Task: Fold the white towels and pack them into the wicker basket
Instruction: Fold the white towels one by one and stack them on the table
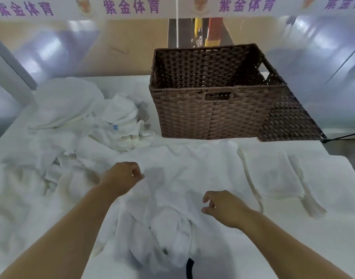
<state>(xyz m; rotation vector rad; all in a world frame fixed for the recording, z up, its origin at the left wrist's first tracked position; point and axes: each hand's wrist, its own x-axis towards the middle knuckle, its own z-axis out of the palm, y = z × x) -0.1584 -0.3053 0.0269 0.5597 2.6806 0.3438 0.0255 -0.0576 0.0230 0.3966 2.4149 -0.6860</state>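
One towel point(168, 198) is pinched in the left hand point(122, 176), fist curled; the right hand point(225, 210) is held slack, empty. One basket point(212, 115) is seen.

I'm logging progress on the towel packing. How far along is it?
Done: nothing visibly; the wicker basket looks empty. In hand: the left hand grips a crumpled white towel near the person, the right hand hovering over it, holding nothing. Left: that towel, the rumpled pile beside the basket, then packing everything.
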